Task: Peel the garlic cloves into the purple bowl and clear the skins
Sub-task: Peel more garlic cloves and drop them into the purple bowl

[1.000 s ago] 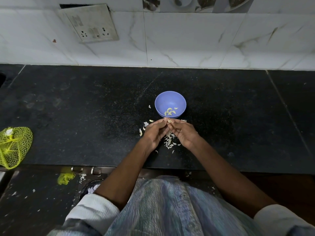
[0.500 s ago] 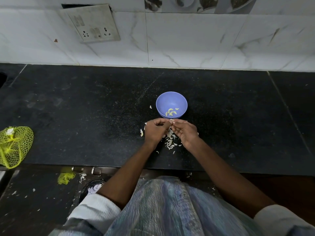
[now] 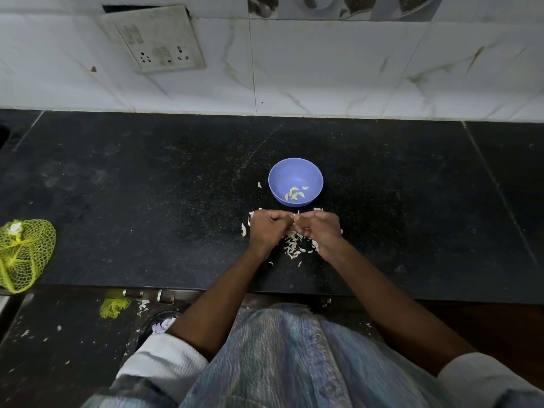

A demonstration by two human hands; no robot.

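Just below the middle of the frame, the left hand (image 3: pixel 266 231) and the right hand (image 3: pixel 319 231) meet knuckle to knuckle over the black counter (image 3: pixel 147 201), fingers curled inward. A sliver of pale material (image 3: pixel 295 217) shows at the point where they meet. I take it for a garlic clove being peeled, but it is too small to say whether both hands pinch it or only one, so the exact grip cannot be told.

The purple bowl (image 3: pixel 295 172) sits directly above the hands, near them but not touching. A few peeled cloves (image 3: pixel 294 193) lie at its bottom. Under and between the wrists a heap of loose skins (image 3: pixel 294 245) spreads on the counter, with stray flakes to the left of the left hand.

The step in hand looks like stripping one clove. To do it well, I would keep the clove low over the skin heap so the papery bits fall there and not into the bowl. One hand should steady the clove while the other lifts the skin from the root end. Only the clean clove should go over the rim.

At the left edge of the frame lies a yellow mesh bag (image 3: pixel 23 251). The skins are not yet cleared — more white flakes dot the dark surface in the lower left.
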